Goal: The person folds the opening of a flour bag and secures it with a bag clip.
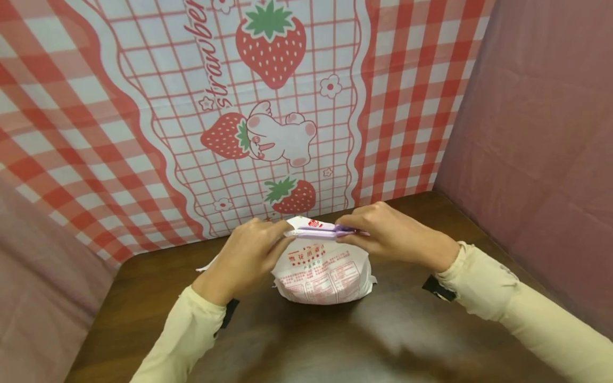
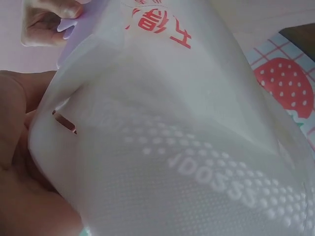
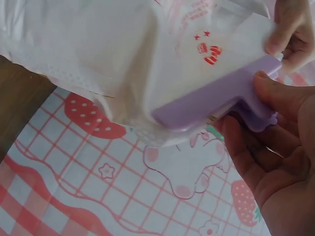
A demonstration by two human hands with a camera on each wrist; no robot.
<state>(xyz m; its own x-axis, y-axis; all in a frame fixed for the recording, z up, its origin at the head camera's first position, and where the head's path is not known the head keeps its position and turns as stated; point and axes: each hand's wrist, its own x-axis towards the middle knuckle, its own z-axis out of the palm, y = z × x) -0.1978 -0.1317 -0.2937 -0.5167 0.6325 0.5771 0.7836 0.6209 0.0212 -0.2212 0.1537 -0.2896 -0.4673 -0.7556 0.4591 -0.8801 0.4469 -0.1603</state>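
A white plastic bag with red Chinese print (image 1: 325, 274) stands on the table, its full lower part bulging. Along its top edge lies a purple bag clip (image 3: 211, 93), its long jaws lying over the bag's mouth. My right hand (image 1: 388, 231) pinches the clip's handles between thumb and fingers, as the right wrist view shows. On the other side, my left hand (image 1: 249, 252) pinches the top corner of the bag, by the clip's far end. A small slot near this corner shows in the white plastic (image 2: 133, 162) in the left wrist view.
The dark wooden table (image 1: 268, 346) has a rounded back left corner. Behind it hangs a red-and-white strawberry cloth (image 1: 407, 106), close to the bag. Pink cloth walls (image 1: 536, 149) stand at both sides.
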